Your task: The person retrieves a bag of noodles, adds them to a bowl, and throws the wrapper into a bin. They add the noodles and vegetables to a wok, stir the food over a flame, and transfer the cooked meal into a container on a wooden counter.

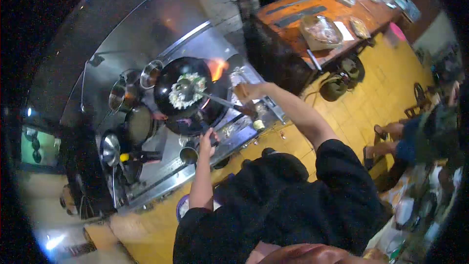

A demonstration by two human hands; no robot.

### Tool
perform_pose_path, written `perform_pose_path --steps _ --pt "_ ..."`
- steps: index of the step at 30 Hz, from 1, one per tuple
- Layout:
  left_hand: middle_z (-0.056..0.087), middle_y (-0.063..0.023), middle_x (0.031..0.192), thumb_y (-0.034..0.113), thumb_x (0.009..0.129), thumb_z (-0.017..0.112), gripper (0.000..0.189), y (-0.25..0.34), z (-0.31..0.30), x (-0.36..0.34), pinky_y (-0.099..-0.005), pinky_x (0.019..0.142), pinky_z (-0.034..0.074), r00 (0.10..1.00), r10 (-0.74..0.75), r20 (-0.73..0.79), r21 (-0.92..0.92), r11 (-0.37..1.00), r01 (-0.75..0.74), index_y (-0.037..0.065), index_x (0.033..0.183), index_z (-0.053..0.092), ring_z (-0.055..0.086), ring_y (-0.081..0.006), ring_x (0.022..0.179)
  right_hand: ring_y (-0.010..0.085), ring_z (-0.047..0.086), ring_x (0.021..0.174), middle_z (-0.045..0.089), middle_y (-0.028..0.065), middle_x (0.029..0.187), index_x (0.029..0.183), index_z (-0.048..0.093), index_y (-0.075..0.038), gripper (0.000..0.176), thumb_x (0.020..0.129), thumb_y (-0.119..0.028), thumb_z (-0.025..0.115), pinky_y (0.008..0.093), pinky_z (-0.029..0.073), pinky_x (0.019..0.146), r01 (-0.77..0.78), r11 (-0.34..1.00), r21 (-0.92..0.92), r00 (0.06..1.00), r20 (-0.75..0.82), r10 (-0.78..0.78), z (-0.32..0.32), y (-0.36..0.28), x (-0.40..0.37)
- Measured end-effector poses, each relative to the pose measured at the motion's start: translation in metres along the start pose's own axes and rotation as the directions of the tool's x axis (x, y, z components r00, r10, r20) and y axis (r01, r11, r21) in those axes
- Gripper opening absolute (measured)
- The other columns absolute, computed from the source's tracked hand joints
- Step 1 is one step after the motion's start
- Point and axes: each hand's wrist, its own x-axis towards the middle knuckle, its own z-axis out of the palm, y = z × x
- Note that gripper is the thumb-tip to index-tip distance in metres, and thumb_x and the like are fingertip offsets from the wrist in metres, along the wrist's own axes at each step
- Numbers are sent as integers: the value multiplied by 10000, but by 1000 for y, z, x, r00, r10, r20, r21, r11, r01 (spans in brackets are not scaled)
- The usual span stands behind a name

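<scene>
A black wok (163, 78) is tilted over the stove, with white, rice-like food flecked with green (188, 97) in it. My left hand (207, 140) is closed around the wok's handle (204, 123) on the near side. My right hand (248, 93) grips the far end of a ladle (220, 100); its bowl is down in the food. An orange flame (217, 69) rises at the wok's right edge. Part of the burner under the wok is hidden.
Metal pots (151, 74) and a dark pan (139, 124) stand left of the wok. A small pot (188, 154) is near the stove's front edge. Behind, a wooden table (342, 0) carries a tray of food (321, 32). A person (415, 132) sits at right.
</scene>
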Motion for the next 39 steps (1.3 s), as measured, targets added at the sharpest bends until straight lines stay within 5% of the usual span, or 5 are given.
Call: perform_pose_path --steps 6,11,26,32,39 --pt "523 -65 658 147 857 607 181 6 11 -11 -335 465 465 998 56 -40 46 997 -54 75 948 468 541 -173 537 197 567 529 573 93 691 897 563 -15 214 896 -206 465 358 486 468 -152 370 916 988 146 47 91 -36 57" --pt "550 -64 673 123 837 581 113 -6 -16 14 -326 459 468 1000 3 -6 61 998 -2 76 914 512 549 -174 536 328 659 693 655 204 797 874 615 16 234 869 -152 454 391 530 600 157 942 -295 922 -298 -247 50 -55 37" --pt "520 -53 656 106 845 597 120 105 129 -137 -313 549 467 938 -295 179 -436 831 345 73 800 491 530 -153 580 378 607 856 621 241 915 1267 510 -236 485 786 -173 531 460 493 760 118 966 -232 982 -120 -148 -31 -105 -69" --pt "595 -27 689 220 862 549 179 51 82 -114 -326 563 463 961 -66 -267 339 927 158 114 734 617 556 -135 588 423 607 849 625 251 877 1252 487 -124 454 801 -139 538 514 486 772 172 967 -187 982 -47 -184 -12 -126 -90" --pt "583 -46 682 211 855 602 150 65 66 -98 -317 543 470 988 -137 71 -19 990 139 66 842 566 558 -162 582 413 627 723 626 227 766 1132 546 -53 301 852 -142 480 504 516 670 69 971 -229 974 -196 -115 19 -117 -102"
